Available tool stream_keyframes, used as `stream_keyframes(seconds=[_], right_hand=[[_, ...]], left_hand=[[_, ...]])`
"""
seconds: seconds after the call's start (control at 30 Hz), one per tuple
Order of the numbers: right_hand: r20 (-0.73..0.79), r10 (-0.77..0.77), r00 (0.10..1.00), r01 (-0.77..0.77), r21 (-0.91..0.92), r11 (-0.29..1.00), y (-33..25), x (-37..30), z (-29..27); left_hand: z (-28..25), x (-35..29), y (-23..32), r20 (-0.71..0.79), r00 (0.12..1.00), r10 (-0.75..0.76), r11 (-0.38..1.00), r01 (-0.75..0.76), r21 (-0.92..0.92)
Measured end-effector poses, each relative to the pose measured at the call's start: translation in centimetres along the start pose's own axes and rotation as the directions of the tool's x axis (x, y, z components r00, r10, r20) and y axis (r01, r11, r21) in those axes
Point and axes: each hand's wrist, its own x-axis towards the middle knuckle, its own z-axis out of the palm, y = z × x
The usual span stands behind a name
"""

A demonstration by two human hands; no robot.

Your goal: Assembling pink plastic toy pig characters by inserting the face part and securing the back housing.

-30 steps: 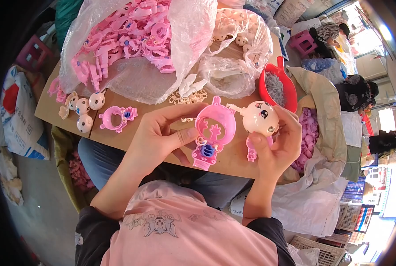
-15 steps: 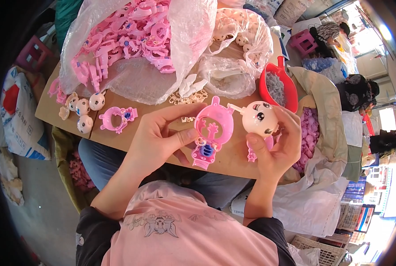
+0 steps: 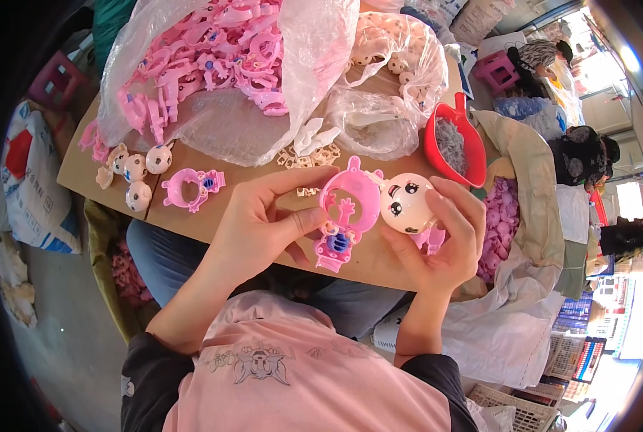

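Note:
My left hand (image 3: 256, 219) pinches a pink plastic toy frame (image 3: 368, 191) at its left side. The frame has a round opening, small ears and a blue insert low down. In my right hand (image 3: 447, 248) is a glossy cream ball-shaped toy head (image 3: 402, 207) with a printed smiling face. My fingers curl round its right side and the thumb rests below it. The head sits right beside the frame's right edge; whether they touch I cannot tell. Another pink piece (image 3: 432, 240) shows under the head, partly hidden by my right hand.
Another pink frame (image 3: 189, 190) and several cream heads (image 3: 138, 195) lie at the table's left. Clear bags of pink parts (image 3: 213, 61) and heads (image 3: 397, 32) stand at the back. Small beige parts (image 3: 303, 157) lie mid-table. A red scoop (image 3: 472, 133) holds grey bits. Sacks flank the table.
My right hand has brought the cream head leftward, close against the pink frame, and the face has tilted. The left hand and frame have barely moved.

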Motion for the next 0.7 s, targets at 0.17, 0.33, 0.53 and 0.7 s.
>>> stream_keyframes(seconds=[0.17, 0.33, 0.53, 0.7], right_hand=[[0.006, -0.027, 1.000, 0.027, -0.030, 0.999, 0.07, -0.29, -0.09], [-0.029, -0.017, 0.999, 0.017, -0.022, 1.000, -0.01, -0.30, -0.01], [-0.009, -0.044, 0.999, 0.044, -0.036, 0.998, 0.30, -0.35, 0.16], [0.130, -0.096, 0.987, 0.106, -0.069, 0.992, -0.25, -0.24, -0.61]], left_hand=[[0.14, 0.08, -0.17, -0.027, 0.999, 0.021, 0.999, -0.020, 0.025], [-0.02, 0.07, -0.08, -0.013, 1.000, -0.001, 1.000, 0.001, 0.021], [0.00, -0.03, -0.06, -0.017, 1.000, -0.006, 1.000, 0.006, 0.020], [-0.05, -0.07, -0.20, -0.033, 0.999, 0.011, 1.000, -0.011, 0.020]])
